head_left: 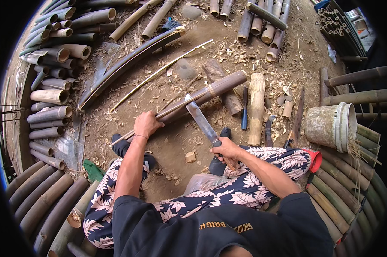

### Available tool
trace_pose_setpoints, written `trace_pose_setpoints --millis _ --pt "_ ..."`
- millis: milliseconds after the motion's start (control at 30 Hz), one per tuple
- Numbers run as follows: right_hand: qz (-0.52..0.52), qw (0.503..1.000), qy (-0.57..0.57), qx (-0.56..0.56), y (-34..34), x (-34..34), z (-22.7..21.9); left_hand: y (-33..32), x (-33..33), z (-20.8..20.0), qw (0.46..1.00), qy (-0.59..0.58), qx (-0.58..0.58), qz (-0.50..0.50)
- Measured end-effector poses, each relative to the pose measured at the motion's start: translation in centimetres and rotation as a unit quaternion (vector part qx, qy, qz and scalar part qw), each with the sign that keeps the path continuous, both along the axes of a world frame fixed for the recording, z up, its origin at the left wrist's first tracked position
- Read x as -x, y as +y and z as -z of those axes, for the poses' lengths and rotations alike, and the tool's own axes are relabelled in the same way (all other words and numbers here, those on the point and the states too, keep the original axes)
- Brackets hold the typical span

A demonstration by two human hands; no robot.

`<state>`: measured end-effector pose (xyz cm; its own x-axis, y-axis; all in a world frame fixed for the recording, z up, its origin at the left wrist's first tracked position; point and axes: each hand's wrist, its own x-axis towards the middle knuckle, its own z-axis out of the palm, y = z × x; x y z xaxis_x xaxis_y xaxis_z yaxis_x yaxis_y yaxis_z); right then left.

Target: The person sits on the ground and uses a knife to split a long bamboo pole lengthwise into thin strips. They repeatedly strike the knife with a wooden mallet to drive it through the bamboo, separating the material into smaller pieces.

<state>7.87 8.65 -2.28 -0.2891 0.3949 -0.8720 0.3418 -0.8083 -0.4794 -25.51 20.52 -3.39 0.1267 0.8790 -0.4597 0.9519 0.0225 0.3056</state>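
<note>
My right hand (pixel 228 150) is closed around the handle of a large knife (pixel 203 121) with a long, broad blade. Its tip meets a thin bamboo strip (pixel 127 136) that lies along a dark bamboo pole (pixel 223 85). Fingers curled, my left hand (pixel 147 124) grips the strip near the pole's near end. The pole slants up to the right and rests across a wooden block (pixel 231 100). Around the pole, near its far end, is a pale band (pixel 210 89).
Wood chips litter the dirt floor. A split bamboo length (pixel 129 68) and a thin pale strip (pixel 159 76) lie ahead. Right of the pole are a blue-handled tool (pixel 244 112), a pale log (pixel 256 109) and a dirty bucket (pixel 328 127). Bamboo is stacked at left (pixel 52 113).
</note>
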Motion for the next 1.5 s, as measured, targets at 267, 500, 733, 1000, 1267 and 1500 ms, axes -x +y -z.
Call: trace_pose_setpoints --millis 267,500,733,1000,1267,1500 --pt "-0.192 0.920 -0.226 -0.255 1.5 -2.0 -0.6 2.4 1.3 0.3 0.996 0.007 0.078 0.052" --pt "0.096 0.988 -0.045 -0.108 0.4 -5.8 -1.0 4.7 0.4 -5.9 0.992 -0.015 0.055 0.111" --pt "0.158 0.981 -0.061 -0.098 0.7 -5.9 -0.6 3.7 -0.4 -7.9 0.995 -0.013 0.042 0.092" --pt "-0.034 0.903 -0.321 -0.283 0.0 -5.8 1.3 4.6 -0.6 -10.9 0.996 -0.043 -0.006 0.075" --pt "0.265 0.961 -0.015 -0.084 1.6 -9.7 -0.3 5.0 -1.5 -13.4 0.982 -0.039 -0.057 0.176" --pt "0.205 0.967 -0.067 -0.134 2.4 -11.1 1.3 1.0 2.7 -1.5 0.991 0.006 0.042 0.125"
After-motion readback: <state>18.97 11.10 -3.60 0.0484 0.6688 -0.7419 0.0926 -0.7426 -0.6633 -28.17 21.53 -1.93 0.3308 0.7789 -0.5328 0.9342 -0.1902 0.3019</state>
